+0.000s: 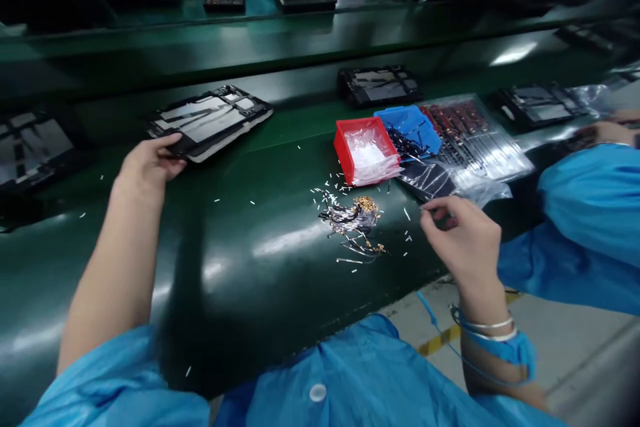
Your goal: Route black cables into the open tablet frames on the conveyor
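My left hand (pixel 153 163) grips the near left corner of a tablet-like device (pixel 213 119) with its inside exposed, thumb on top. The device is tilted, its near edge raised off the green bench. On the right, my right hand (pixel 465 237) is held above the bench with thumb and forefinger pinched together; whatever is between the fingertips is too small to make out. Left of it lies a pile of small cables (pixel 353 223) with gold-coloured ends, and tiny white strips are scattered about.
A red bin (pixel 345 153) with clear plastic pieces adjoins a blue bin (pixel 430 127) of black parts. Behind my right hand lie bagged cables (pixel 475 140). More open devices (pixel 380 85) stand along the green bench (pixel 280 167). A co-worker's blue sleeve (pixel 595 213) is close on the right.
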`<action>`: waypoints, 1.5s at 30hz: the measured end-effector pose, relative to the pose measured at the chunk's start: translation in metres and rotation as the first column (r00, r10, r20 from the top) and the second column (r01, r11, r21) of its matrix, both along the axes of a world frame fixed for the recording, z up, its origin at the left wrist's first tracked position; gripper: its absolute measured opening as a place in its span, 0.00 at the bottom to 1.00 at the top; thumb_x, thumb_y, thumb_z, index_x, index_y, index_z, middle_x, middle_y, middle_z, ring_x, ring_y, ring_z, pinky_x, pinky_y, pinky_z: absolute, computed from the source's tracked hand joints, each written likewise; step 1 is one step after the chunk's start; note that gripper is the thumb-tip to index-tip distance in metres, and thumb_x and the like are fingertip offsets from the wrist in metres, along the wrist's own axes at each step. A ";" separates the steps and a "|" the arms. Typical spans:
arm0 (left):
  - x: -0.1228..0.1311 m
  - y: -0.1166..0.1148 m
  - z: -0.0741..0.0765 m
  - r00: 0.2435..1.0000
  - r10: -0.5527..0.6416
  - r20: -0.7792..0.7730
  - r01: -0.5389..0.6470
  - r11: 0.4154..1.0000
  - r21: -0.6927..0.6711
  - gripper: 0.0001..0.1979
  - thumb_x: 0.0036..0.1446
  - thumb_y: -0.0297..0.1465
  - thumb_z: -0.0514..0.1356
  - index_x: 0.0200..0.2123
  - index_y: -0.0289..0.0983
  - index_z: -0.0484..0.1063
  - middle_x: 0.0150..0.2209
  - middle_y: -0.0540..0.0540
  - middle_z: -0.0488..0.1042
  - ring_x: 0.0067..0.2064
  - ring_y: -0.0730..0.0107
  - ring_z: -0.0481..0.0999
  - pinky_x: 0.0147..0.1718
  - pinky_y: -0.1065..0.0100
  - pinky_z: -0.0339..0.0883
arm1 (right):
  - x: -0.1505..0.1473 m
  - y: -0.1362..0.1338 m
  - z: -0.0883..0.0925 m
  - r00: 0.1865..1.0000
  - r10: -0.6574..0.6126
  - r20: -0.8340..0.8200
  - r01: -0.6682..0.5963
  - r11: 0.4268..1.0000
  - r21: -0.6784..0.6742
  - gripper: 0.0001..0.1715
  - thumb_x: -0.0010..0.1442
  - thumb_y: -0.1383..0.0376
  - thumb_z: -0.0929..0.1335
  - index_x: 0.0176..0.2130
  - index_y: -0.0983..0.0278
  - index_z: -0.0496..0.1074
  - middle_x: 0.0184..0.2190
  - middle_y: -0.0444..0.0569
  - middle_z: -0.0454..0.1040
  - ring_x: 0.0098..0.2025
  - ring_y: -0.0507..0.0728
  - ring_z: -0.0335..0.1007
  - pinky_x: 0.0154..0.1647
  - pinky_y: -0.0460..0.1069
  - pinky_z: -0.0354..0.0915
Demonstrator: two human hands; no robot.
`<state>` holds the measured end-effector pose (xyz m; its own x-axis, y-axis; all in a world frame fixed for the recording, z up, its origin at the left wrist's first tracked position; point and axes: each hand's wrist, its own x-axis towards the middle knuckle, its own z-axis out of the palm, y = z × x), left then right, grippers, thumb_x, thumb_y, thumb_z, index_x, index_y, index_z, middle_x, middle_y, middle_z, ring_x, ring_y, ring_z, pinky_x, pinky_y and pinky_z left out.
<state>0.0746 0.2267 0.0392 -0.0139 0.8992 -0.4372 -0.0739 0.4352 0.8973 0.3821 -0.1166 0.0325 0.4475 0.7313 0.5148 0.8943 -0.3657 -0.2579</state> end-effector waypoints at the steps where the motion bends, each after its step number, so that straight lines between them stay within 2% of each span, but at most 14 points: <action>1: 0.005 -0.019 0.000 0.999 0.028 0.022 -0.027 0.999 -0.019 0.10 0.59 0.18 0.55 0.26 0.34 0.63 0.19 0.55 0.65 0.21 0.80 0.67 0.20 0.81 0.63 | -0.007 0.003 0.001 0.993 0.113 -0.017 -0.112 0.992 0.060 0.03 0.53 0.71 0.67 0.29 0.63 0.71 0.22 0.43 0.69 0.24 0.51 0.65 0.27 0.46 0.62; 5: 0.020 -0.124 -0.012 0.991 0.034 0.130 -0.023 0.996 -0.087 0.06 0.55 0.17 0.56 0.30 0.32 0.70 0.24 0.52 0.72 0.22 0.80 0.70 0.21 0.80 0.68 | -0.038 0.027 -0.004 0.891 0.452 -0.033 -0.441 0.882 0.166 0.07 0.58 0.74 0.66 0.31 0.63 0.71 0.26 0.44 0.75 0.29 0.51 0.70 0.30 0.46 0.67; 9: 0.010 -0.230 -0.030 0.973 -0.059 0.225 0.106 0.973 -0.205 0.06 0.48 0.20 0.64 0.32 0.31 0.73 0.34 0.45 0.77 0.35 0.68 0.78 0.32 0.70 0.77 | -0.061 0.050 -0.013 0.776 0.631 0.001 -0.614 0.754 0.235 0.08 0.58 0.76 0.65 0.32 0.64 0.70 0.34 0.50 0.79 0.36 0.54 0.73 0.36 0.50 0.70; 11: 0.000 -0.264 -0.032 0.905 -0.226 0.359 0.343 0.888 -0.306 0.11 0.51 0.29 0.66 0.39 0.32 0.75 0.42 0.39 0.78 0.43 0.59 0.79 0.31 0.70 0.77 | -0.069 0.056 -0.015 0.739 0.674 0.010 -0.654 0.713 0.251 0.08 0.58 0.76 0.65 0.32 0.64 0.71 0.36 0.52 0.79 0.36 0.54 0.73 0.35 0.52 0.70; 13: -0.006 -0.282 -0.028 0.729 -0.436 0.528 0.656 0.666 -0.355 0.17 0.55 0.37 0.65 0.42 0.30 0.75 0.43 0.32 0.78 0.41 0.55 0.80 0.24 0.71 0.74 | -0.076 0.057 -0.013 0.707 0.707 0.007 -0.684 0.681 0.263 0.09 0.58 0.75 0.65 0.31 0.63 0.71 0.37 0.51 0.79 0.36 0.54 0.72 0.34 0.52 0.70; 15: -0.004 -0.284 -0.019 0.541 -0.567 0.621 0.829 0.483 -0.281 0.19 0.57 0.40 0.62 0.42 0.28 0.75 0.39 0.29 0.78 0.33 0.57 0.81 0.19 0.73 0.70 | -0.082 0.057 -0.010 0.671 0.742 -0.002 -0.712 0.644 0.281 0.09 0.58 0.76 0.65 0.31 0.63 0.71 0.37 0.50 0.79 0.35 0.53 0.71 0.34 0.52 0.71; 16: 0.000 -0.280 -0.014 0.498 -0.608 0.618 0.852 0.476 -0.217 0.19 0.58 0.40 0.61 0.43 0.28 0.74 0.39 0.30 0.78 0.31 0.59 0.81 0.19 0.74 0.69 | -0.084 0.056 -0.008 0.653 0.757 -0.005 -0.724 0.626 0.289 0.09 0.58 0.76 0.65 0.31 0.63 0.71 0.37 0.50 0.79 0.35 0.53 0.71 0.34 0.52 0.71; 20: 0.032 -0.250 -0.001 0.581 -0.669 0.464 0.748 0.663 0.019 0.19 0.55 0.40 0.64 0.44 0.33 0.69 0.38 0.38 0.79 0.31 0.66 0.80 0.20 0.77 0.68 | -0.090 0.053 -0.002 0.638 0.769 0.038 -0.743 0.602 0.291 0.10 0.56 0.77 0.67 0.32 0.63 0.71 0.37 0.51 0.78 0.37 0.55 0.72 0.35 0.52 0.72; 24: 0.064 -0.222 -0.001 0.562 -0.739 0.371 0.768 0.633 0.098 0.16 0.52 0.39 0.66 0.31 0.34 0.64 0.27 0.44 0.77 0.21 0.69 0.76 0.13 0.78 0.60 | -0.087 0.053 0.002 0.678 0.723 0.129 -0.725 0.630 0.280 0.09 0.55 0.77 0.68 0.35 0.65 0.73 0.36 0.54 0.78 0.38 0.56 0.72 0.36 0.53 0.73; 30: 0.079 -0.210 -0.011 0.647 -0.755 0.111 0.717 0.651 0.251 0.04 0.55 0.28 0.59 0.31 0.34 0.72 0.21 0.49 0.73 0.22 0.74 0.74 0.17 0.78 0.60 | -0.089 0.055 0.008 0.771 0.633 0.065 -0.629 0.743 0.230 0.07 0.57 0.73 0.68 0.37 0.65 0.75 0.35 0.53 0.78 0.37 0.56 0.72 0.34 0.52 0.72; 34: 0.077 -0.206 -0.015 0.671 -0.739 -0.063 0.714 0.622 0.321 0.06 0.56 0.25 0.57 0.30 0.35 0.74 0.23 0.49 0.75 0.23 0.76 0.73 0.20 0.77 0.61 | -0.093 0.061 0.007 0.782 0.615 0.104 -0.622 0.758 0.194 0.06 0.56 0.74 0.68 0.34 0.65 0.74 0.32 0.51 0.78 0.34 0.55 0.71 0.32 0.50 0.71; 37: 0.077 -0.199 -0.019 0.667 -0.745 0.027 0.720 0.654 0.232 0.05 0.56 0.26 0.57 0.33 0.34 0.72 0.25 0.48 0.76 0.22 0.75 0.74 0.17 0.77 0.59 | -0.074 0.074 0.005 0.827 0.548 0.125 -0.562 0.809 0.173 0.08 0.57 0.73 0.66 0.33 0.62 0.74 0.30 0.47 0.78 0.31 0.54 0.71 0.33 0.50 0.70; 41: 0.079 -0.189 -0.026 0.637 -0.732 0.242 0.727 0.675 0.127 0.13 0.56 0.28 0.56 0.46 0.32 0.69 0.24 0.47 0.76 0.21 0.71 0.76 0.14 0.77 0.59 | -0.037 0.095 0.003 0.950 0.249 0.189 -0.273 0.955 0.113 0.11 0.58 0.73 0.64 0.34 0.64 0.76 0.29 0.51 0.76 0.33 0.58 0.71 0.33 0.54 0.68; 45: 0.079 -0.187 -0.029 0.603 -0.740 0.298 0.747 0.655 0.112 0.18 0.57 0.27 0.56 0.51 0.31 0.67 0.23 0.48 0.75 0.20 0.71 0.76 0.13 0.78 0.57 | -0.046 0.097 0.001 0.888 0.433 0.156 -0.453 0.882 0.131 0.08 0.60 0.70 0.66 0.35 0.63 0.76 0.31 0.49 0.77 0.35 0.56 0.70 0.37 0.53 0.68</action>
